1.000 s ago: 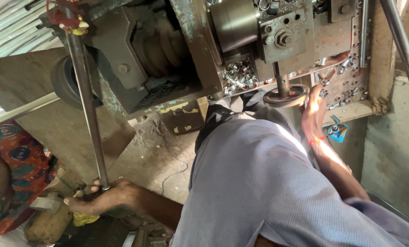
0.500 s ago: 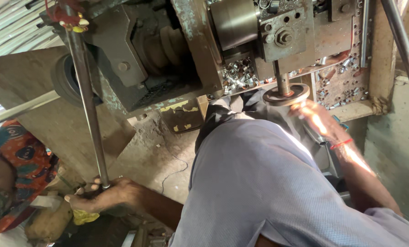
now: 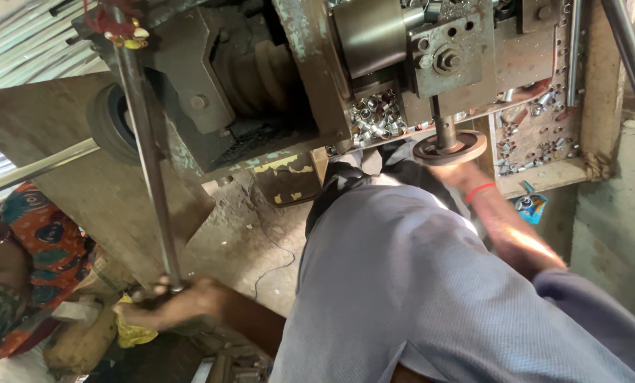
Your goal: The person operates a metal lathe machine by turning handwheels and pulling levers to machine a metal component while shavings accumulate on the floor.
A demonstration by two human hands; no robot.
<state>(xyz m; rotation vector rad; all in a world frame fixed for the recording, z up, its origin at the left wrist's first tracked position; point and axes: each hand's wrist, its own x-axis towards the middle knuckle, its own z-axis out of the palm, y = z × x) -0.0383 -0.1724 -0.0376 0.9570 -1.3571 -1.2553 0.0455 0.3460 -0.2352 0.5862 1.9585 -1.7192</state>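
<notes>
Steel rod: a long grey rod (image 3: 149,177) runs from the machine's top left corner, by a red and yellow fitting (image 3: 119,21), down to the lower left of the head view.
Left hand: the left hand (image 3: 168,303) sits at the rod's lower end, fingers (image 3: 147,292) curled closed around it; the rod rises out of the fist, slightly tilted.
Right hand: the right forearm, with a red band (image 3: 479,190) at the wrist, reaches up under a round metal wheel (image 3: 450,147) on a short upright shaft; the hand itself is hidden behind the wheel and the grey-clad knee (image 3: 402,284), so I cannot tell whether its fingers are open or closed.
Edges: the machine's rusty green body (image 3: 310,64) overhangs both hands; a tray of small metal bushes (image 3: 378,117) lies just left of the wheel.
Open room: bare dusty floor (image 3: 246,241) lies between rod and knee; a person in orange patterned cloth (image 3: 19,241) sits close on the rod's left.
</notes>
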